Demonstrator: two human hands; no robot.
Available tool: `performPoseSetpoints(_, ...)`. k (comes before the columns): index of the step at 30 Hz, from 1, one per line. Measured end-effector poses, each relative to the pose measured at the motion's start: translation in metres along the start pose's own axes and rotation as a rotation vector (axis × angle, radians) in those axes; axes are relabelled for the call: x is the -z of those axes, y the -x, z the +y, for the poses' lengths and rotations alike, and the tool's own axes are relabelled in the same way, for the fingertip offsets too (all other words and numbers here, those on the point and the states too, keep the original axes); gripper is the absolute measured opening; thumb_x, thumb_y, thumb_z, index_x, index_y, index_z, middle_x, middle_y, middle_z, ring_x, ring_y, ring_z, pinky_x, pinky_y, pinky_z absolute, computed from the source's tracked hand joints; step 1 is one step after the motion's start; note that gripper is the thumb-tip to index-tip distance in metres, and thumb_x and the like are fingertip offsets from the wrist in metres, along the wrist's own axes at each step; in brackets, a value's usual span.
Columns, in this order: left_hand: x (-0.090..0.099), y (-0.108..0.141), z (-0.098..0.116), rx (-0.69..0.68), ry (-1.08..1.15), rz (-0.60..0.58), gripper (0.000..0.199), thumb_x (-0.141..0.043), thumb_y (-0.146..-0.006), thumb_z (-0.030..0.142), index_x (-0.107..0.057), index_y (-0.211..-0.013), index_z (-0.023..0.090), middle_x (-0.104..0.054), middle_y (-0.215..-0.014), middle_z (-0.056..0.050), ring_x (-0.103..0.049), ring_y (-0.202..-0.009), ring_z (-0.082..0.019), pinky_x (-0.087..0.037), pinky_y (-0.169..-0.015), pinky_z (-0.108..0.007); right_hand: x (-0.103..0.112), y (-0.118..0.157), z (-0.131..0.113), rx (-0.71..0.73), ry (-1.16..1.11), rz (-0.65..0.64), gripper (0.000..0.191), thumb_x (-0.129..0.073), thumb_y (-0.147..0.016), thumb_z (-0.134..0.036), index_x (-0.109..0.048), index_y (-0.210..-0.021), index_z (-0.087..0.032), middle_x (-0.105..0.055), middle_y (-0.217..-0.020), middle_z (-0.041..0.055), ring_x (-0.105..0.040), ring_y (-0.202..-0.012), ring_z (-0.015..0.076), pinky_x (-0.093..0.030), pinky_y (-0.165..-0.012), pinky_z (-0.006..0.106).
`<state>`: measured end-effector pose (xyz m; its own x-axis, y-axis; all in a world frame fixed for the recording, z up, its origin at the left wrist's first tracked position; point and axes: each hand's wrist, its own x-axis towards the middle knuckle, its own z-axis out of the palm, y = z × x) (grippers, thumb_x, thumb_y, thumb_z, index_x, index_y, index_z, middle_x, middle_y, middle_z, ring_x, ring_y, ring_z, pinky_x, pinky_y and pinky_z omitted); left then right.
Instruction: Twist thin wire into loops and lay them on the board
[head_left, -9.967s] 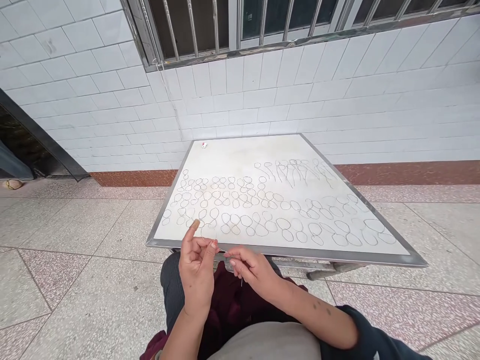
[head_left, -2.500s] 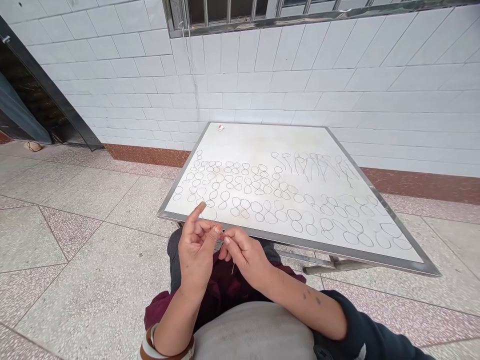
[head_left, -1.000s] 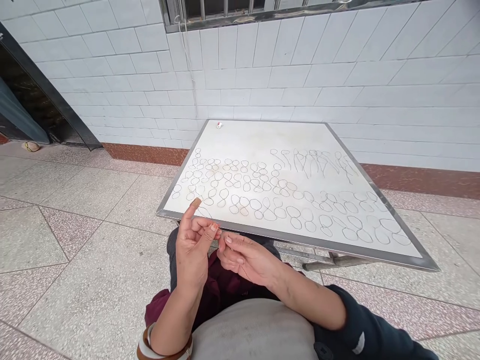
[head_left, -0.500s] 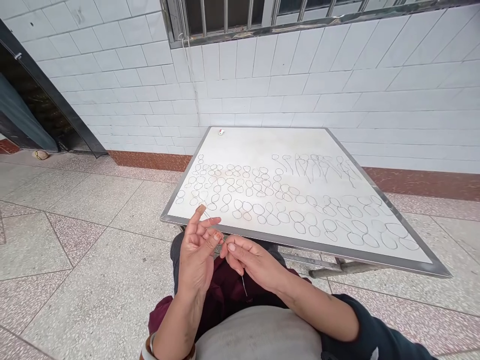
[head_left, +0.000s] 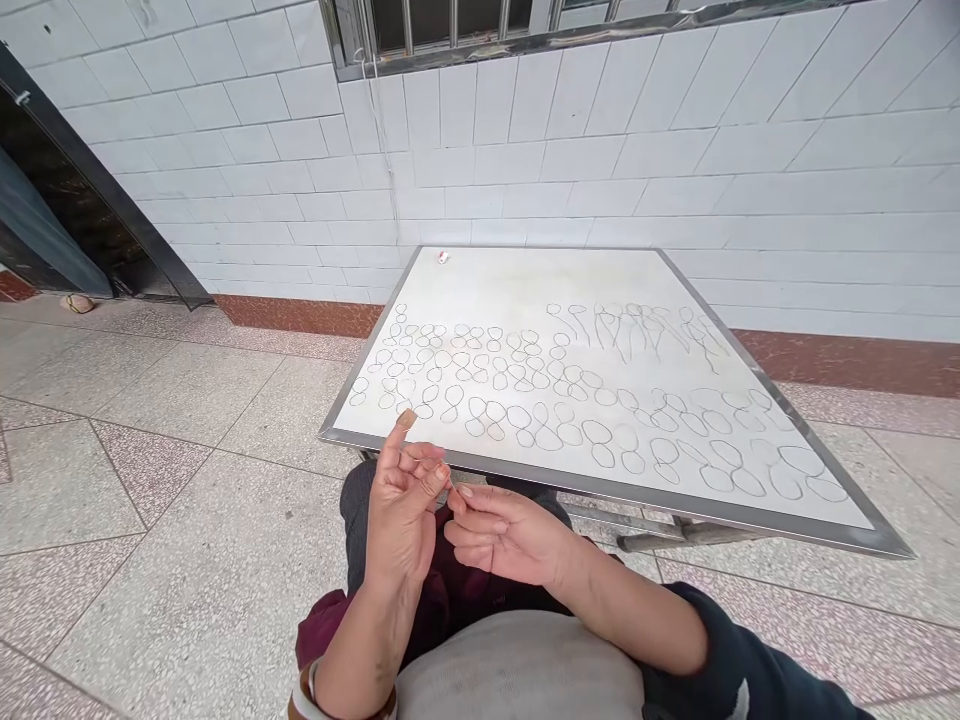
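Note:
Just in front of the table's near edge, my left hand [head_left: 405, 505] pinches a thin wire [head_left: 421, 460] between thumb and fingers. Its index finger, with a tan bandage [head_left: 407, 419] at the tip, is raised. My right hand [head_left: 502, 530] meets it from the right, thumb and index finger closed on the same thin strand. Whether the strand is wire or thread is hard to make out. Many thin wire loops [head_left: 487, 418], single and in figure-eight pairs, lie in rows on the white table [head_left: 480, 280].
Longer looped wires with tails [head_left: 637, 325] lie at the table's back right. A small white and red object [head_left: 443, 257] sits near the back left corner. Behind stands a white tiled wall [head_left: 510, 190] with a barred window [head_left: 480, 25]. Metal table legs [head_left: 675, 535] show below.
My right hand has shifted slightly and turned, its other fingers now more extended. The loose strand end that hung below it no longer shows. The view has tilted slightly.

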<state>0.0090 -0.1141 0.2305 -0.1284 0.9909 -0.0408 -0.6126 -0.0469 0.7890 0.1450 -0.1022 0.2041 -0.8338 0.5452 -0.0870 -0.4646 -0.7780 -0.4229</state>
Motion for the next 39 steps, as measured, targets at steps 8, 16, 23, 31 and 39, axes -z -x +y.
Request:
performPoseSetpoints(8, 0.001, -0.004, -0.008, -0.126, -0.222, 0.039, 0.054, -0.074, -0.077, 0.018, -0.058, -0.127, 0.028, -0.061, -0.087, 0.002, -0.058, -0.079, -0.009, -0.049, -0.074, -0.018, 0.009, -0.003, -0.004, -0.043, -0.05, 0.026, 0.018, -0.066, -0.087, -0.031, -0.061, -0.081, -0.015, -0.017, -0.048, -0.0099, -0.021, -0.051, 0.0085, -0.023, -0.052, 0.02)
performPoseSetpoints(16, 0.004, -0.007, -0.005, -0.167, -0.292, 0.105, 0.049, -0.074, -0.077, 0.019, -0.061, -0.124, 0.027, -0.06, -0.074, 0.005, -0.056, -0.067, -0.007, -0.048, -0.068, -0.018, 0.005, 0.002, -0.007, 0.289, 0.879, 0.246, 0.018, -0.056, -0.092, -0.035, -0.06, -0.096, -0.018, -0.047, -0.056, -0.0068, -0.038, -0.054, 0.0087, -0.028, -0.057, 0.023)
performPoseSetpoints(23, 0.003, -0.006, -0.003, -0.202, -0.274, 0.125, 0.052, -0.074, -0.077, 0.018, -0.06, -0.126, 0.026, -0.059, -0.072, 0.005, -0.058, -0.068, -0.009, -0.049, -0.066, -0.021, 0.004, 0.005, -0.004, 0.452, 1.354, 0.399, 0.005, -0.058, -0.089, -0.024, -0.058, -0.086, -0.021, -0.053, -0.057, -0.0067, -0.047, -0.052, 0.0092, -0.036, -0.057, 0.022)
performPoseSetpoints(31, 0.001, -0.003, -0.002, -0.221, -0.249, 0.146, 0.055, -0.073, -0.077, 0.017, -0.058, -0.129, 0.024, -0.06, -0.071, 0.006, -0.057, -0.064, -0.007, -0.048, -0.071, -0.021, 0.006, 0.005, 0.005, 0.746, 1.785, 0.466, 0.012, -0.052, -0.092, -0.021, -0.058, -0.082, -0.02, -0.063, -0.071, 0.0017, -0.055, -0.068, 0.0151, -0.042, -0.065, 0.026)
performPoseSetpoints(39, 0.002, 0.002, 0.002, -0.15, -0.305, 0.088, 0.055, -0.07, -0.08, 0.022, -0.052, -0.132, 0.026, -0.058, -0.077, 0.004, -0.055, -0.064, -0.008, -0.048, -0.068, -0.021, 0.002, 0.009, -0.003, 0.4, 1.276, 0.342, 0.019, -0.054, -0.093, -0.036, -0.06, -0.085, -0.02, -0.059, -0.064, -0.003, -0.049, -0.058, 0.0101, -0.037, -0.057, 0.022)
